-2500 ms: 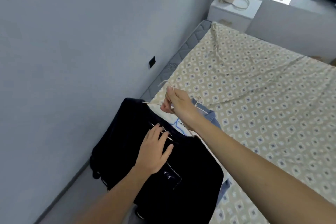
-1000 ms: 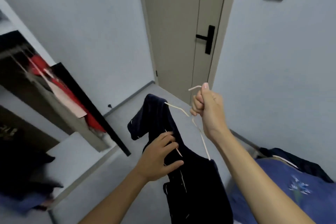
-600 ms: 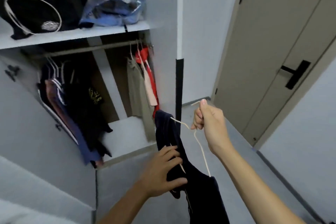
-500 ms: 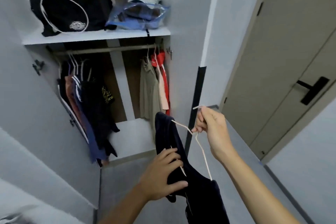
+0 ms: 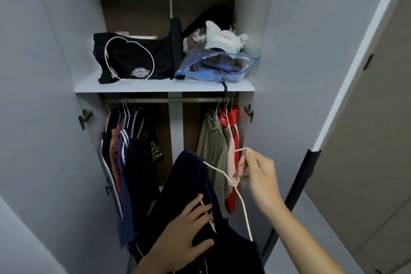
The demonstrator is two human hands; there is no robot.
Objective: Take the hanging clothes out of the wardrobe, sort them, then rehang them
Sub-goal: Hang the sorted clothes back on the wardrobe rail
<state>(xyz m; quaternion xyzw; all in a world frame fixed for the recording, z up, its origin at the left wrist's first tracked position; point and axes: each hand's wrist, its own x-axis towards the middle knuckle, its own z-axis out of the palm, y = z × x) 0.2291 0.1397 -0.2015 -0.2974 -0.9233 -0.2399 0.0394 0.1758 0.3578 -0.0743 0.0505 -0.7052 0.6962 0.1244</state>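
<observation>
Dark navy garment (image 5: 191, 187) is hanging on a white wire hanger (image 5: 241, 202), held up in front of the open wardrobe (image 5: 164, 89), below its rail (image 5: 169, 100). Right hand (image 5: 259, 176) is pinching the hanger's hook between thumb and curled fingers. Left hand (image 5: 189, 231) is lying on the fabric, fingers spread, thumb hooking under. Olive shirt (image 5: 211, 147) and red garment (image 5: 232, 131) are hanging at rail's right; striped clothes (image 5: 124, 147) at left. Black Dickies bag (image 5: 133, 60) and bagged clothes (image 5: 218, 63) are sitting on the shelf above.
</observation>
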